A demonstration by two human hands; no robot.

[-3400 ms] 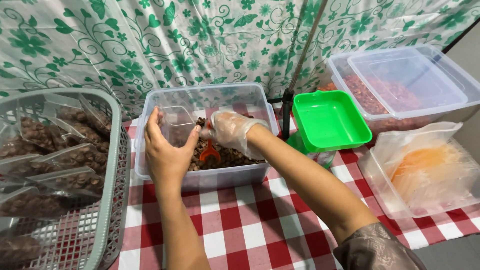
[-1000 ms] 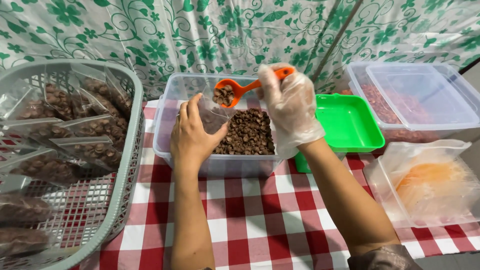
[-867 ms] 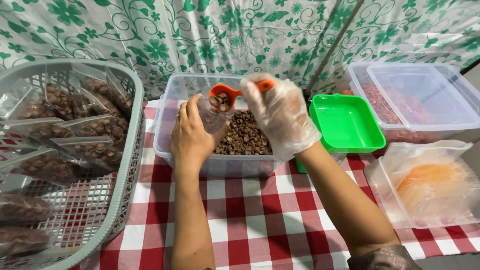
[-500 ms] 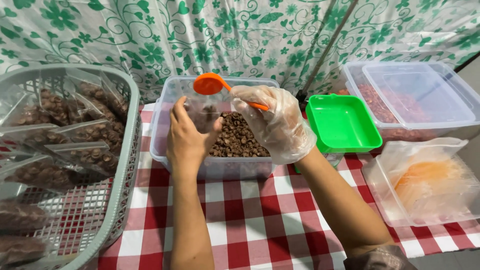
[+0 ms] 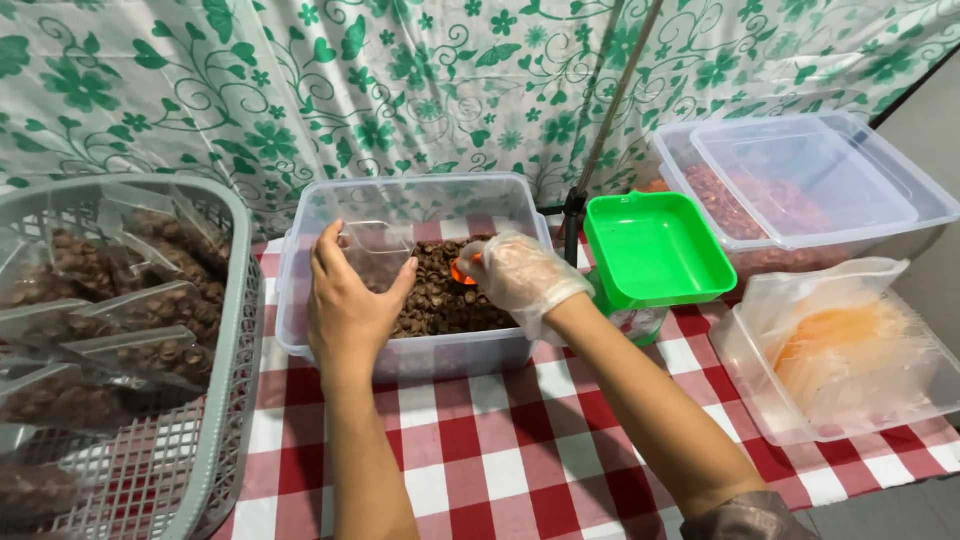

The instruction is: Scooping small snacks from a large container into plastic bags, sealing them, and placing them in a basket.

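A clear plastic tub [image 5: 330,350] holds a heap of brown snack pieces [image 5: 440,300]. My left hand [image 5: 345,305], bare, grips a small clear plastic bag [image 5: 372,255] held open inside the tub, partly filled with brown pieces. My right hand [image 5: 520,275] wears a thin clear glove and holds an orange scoop [image 5: 462,272], mostly hidden by the glove, down in the brown pieces.
A grey mesh basket [image 5: 215,420] at left holds several filled clear bags. A green scale tray [image 5: 655,245] stands right of the tub. Behind it is a lidded clear box [image 5: 900,190] of reddish snacks, and a tub of folded plastic bags [image 5: 850,355] sits at right. A dark pole [image 5: 600,150] rises behind.
My right hand tipped the orange scoop over the bag, then came down into the pile in the tub. My left hand stayed on the bag.
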